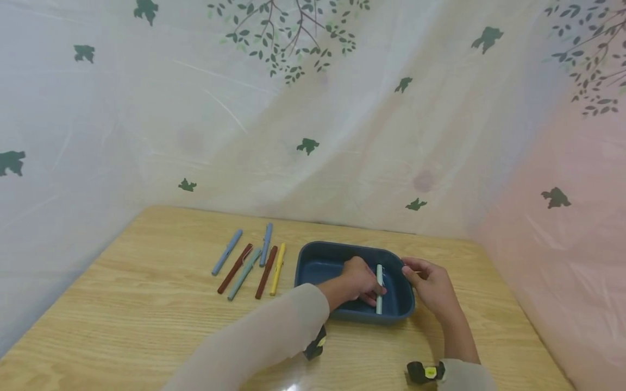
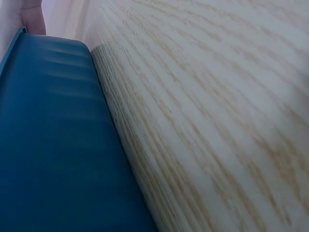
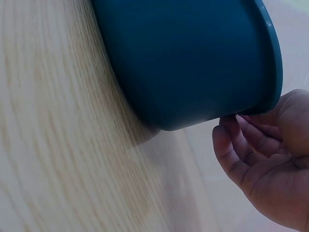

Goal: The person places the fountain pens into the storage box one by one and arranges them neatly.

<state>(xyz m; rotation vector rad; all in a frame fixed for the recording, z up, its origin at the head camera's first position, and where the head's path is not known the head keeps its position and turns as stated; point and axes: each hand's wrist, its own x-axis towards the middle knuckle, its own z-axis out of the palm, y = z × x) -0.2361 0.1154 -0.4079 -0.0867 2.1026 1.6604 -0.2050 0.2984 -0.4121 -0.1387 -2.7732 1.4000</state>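
Note:
My left hand (image 1: pixel 361 281) reaches inside a dark blue rectangular bin (image 1: pixel 337 251) and holds a pale green pen (image 1: pixel 379 307) near the bin's right end. The pen lies front to back, with its clip facing right. At the right back corner, my right hand (image 1: pixel 432 285) pinches the bin's rim between thumb and fingers. The right wrist view shows the fingers (image 3: pixel 227 145) of that hand under the rim. In the left wrist view the bin's outer wall (image 2: pixel 67 135) fills the left side, and the left hand's grip is hidden there.
Left of the bin, several pens lie in a loose group on the wooden table (image 1: pixel 137 304): blue pens (image 1: pixel 227 252), dark red pens (image 1: pixel 266 272), a grey-green pen (image 1: pixel 244 274) and a yellow pen (image 1: pixel 277 269). A patterned curtain (image 1: pixel 235 152) hangs behind the table.

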